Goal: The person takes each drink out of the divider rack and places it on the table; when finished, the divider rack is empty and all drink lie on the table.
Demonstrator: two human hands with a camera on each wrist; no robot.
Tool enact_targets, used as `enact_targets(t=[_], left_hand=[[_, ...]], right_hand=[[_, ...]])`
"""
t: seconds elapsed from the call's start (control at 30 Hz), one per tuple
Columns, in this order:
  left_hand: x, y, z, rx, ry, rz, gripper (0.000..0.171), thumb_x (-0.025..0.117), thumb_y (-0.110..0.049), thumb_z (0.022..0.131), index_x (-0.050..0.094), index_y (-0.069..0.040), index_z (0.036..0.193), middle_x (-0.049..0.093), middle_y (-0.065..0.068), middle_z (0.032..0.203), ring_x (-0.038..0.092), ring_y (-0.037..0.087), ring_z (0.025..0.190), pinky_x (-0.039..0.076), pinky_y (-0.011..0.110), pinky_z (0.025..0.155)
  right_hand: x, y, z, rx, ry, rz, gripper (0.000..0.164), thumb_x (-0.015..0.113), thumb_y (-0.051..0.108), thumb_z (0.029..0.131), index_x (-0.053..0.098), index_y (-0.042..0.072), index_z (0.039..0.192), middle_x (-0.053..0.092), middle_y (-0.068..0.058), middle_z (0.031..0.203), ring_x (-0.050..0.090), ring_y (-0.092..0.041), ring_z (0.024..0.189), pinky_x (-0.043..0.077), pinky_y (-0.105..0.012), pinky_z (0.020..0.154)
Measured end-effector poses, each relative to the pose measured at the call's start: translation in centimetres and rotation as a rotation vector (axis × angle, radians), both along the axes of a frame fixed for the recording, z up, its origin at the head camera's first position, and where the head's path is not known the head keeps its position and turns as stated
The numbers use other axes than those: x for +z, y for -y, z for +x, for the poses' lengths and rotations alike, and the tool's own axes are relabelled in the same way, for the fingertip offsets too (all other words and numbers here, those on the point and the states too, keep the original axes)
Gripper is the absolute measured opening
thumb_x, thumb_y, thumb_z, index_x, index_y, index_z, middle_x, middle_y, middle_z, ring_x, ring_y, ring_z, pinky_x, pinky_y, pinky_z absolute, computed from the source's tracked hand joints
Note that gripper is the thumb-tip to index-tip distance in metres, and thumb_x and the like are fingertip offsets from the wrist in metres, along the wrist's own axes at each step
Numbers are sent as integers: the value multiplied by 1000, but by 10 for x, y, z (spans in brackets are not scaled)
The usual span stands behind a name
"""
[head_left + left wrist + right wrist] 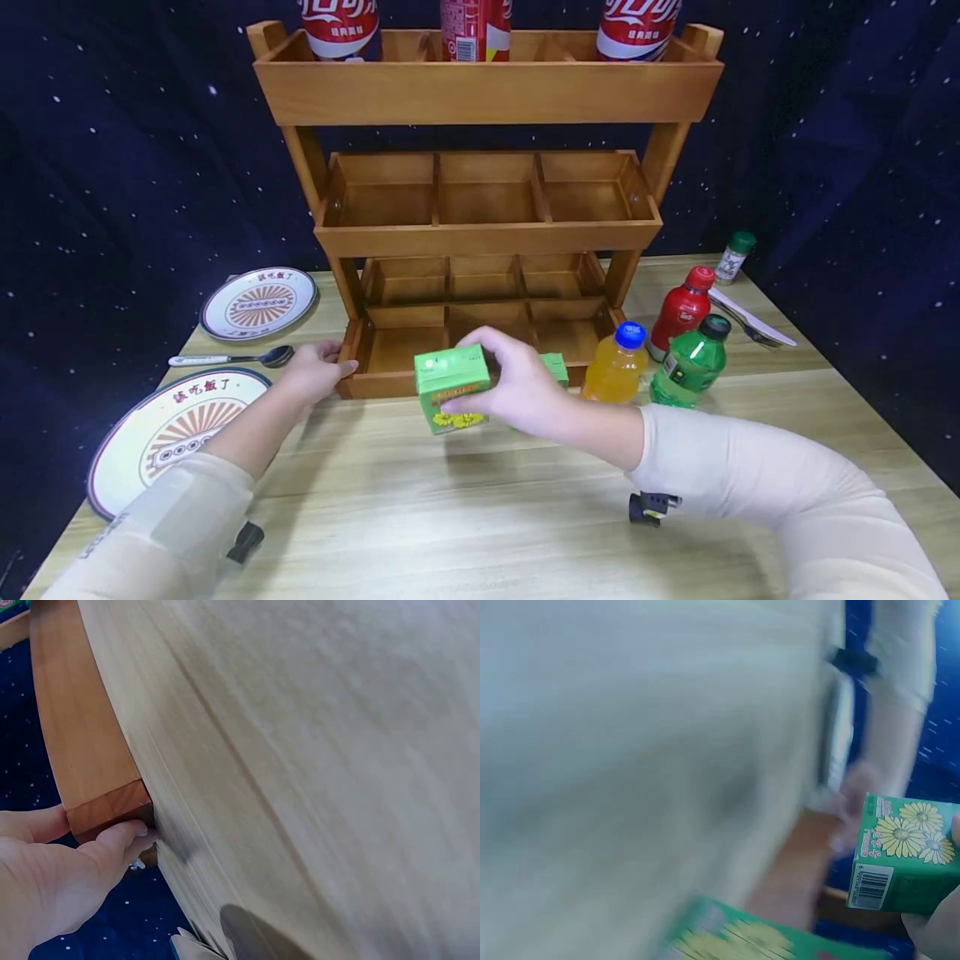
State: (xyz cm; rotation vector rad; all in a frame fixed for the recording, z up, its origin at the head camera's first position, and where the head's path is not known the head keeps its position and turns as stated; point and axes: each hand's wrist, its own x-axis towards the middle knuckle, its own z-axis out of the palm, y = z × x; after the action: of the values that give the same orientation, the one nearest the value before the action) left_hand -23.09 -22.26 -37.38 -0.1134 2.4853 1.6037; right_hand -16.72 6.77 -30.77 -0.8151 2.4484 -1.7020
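My right hand (pixel 517 379) holds a green drink carton (pixel 452 387) with yellow flowers by its sides, above the table in front of the rack's bottom tier. In the right wrist view, that carton (pixel 904 851) shows flowers and a barcode. A second green carton (pixel 555 367) stands partly hidden behind the right hand; the right wrist view has it blurred at the bottom edge. With thumb and fingers, my left hand (pixel 315 371) grips the front left corner of the wooden rack (pixel 487 242); the left wrist view shows this hand (pixel 67 870) at the corner up close.
Red cola cans (pixel 341 29) stand on the top tier. Right of the rack are an orange drink bottle (pixel 615 367), a green bottle (pixel 690 362), a red bottle (pixel 681 312), a shaker (pixel 733 260), a knife (pixel 753 318) and fork. Plates (pixel 258 304) and a spoon (pixel 232 359) lie left.
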Motion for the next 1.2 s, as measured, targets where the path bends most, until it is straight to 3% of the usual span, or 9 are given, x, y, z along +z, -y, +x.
enact_targets(t=[0.2, 0.37, 0.6, 0.77, 0.87, 0.97, 1.1, 1.2], left_hand=[[3, 0, 1, 2, 12, 8, 51, 47, -4, 91, 24, 17, 131, 37, 32, 129, 40, 34, 115, 37, 39, 95], [1, 0, 3, 4, 18, 16, 50, 46, -4, 91, 24, 17, 131, 37, 32, 129, 40, 34, 115, 37, 40, 95], [2, -2, 4, -6, 15, -4, 52, 46, -5, 91, 23, 17, 132, 35, 32, 131, 40, 35, 116, 36, 40, 96], [3, -1, 2, -7, 18, -20, 50, 46, -6, 91, 25, 16, 132, 36, 30, 131, 40, 35, 116, 36, 40, 96], [3, -1, 2, -12, 25, -33, 52, 46, -7, 92, 23, 16, 132, 34, 30, 132, 38, 35, 118, 34, 41, 97], [4, 0, 2, -13, 35, -41, 54, 46, -8, 92, 21, 15, 134, 32, 30, 134, 35, 35, 121, 32, 41, 98], [4, 0, 2, -13, 41, -41, 55, 46, -8, 92, 20, 14, 134, 31, 29, 135, 34, 35, 122, 31, 41, 99], [4, 0, 2, -11, 38, -37, 55, 46, -8, 92, 19, 14, 134, 30, 30, 135, 33, 35, 122, 31, 41, 99]], right_hand=[[-34, 11, 1, 11, 84, 1, 50, 83, 11, 60, 52, 16, 99, 62, 3, 89, 59, -13, 80, 51, -28, 69], [-48, 15, -1, -23, 47, 45, 50, 82, 11, 61, 51, 17, 100, 61, 6, 89, 58, -10, 81, 50, -27, 69], [-54, 18, -1, -81, -22, 130, 51, 81, 13, 64, 51, 15, 104, 59, 6, 90, 56, -11, 80, 48, -25, 68], [-55, 19, -3, -118, -21, 187, 53, 76, 19, 71, 46, 14, 114, 56, 3, 99, 52, -13, 85, 46, -29, 77], [-55, 19, -3, -127, 10, 205, 55, 72, 22, 76, 41, 13, 121, 52, 3, 94, 47, -13, 82, 44, -31, 78], [-55, 19, -4, -127, 49, 193, 57, 69, 20, 79, 36, 11, 125, 43, -1, 76, 41, -16, 66, 44, -34, 69], [-56, 20, -5, -142, 47, 200, 58, 66, 18, 81, 32, 8, 128, 50, -8, 96, 49, -17, 86, 42, -36, 86], [-57, 21, -5, -151, 23, 206, 61, 66, 16, 82, 29, 5, 129, 40, -9, 129, 35, -17, 119, 27, -34, 102]])
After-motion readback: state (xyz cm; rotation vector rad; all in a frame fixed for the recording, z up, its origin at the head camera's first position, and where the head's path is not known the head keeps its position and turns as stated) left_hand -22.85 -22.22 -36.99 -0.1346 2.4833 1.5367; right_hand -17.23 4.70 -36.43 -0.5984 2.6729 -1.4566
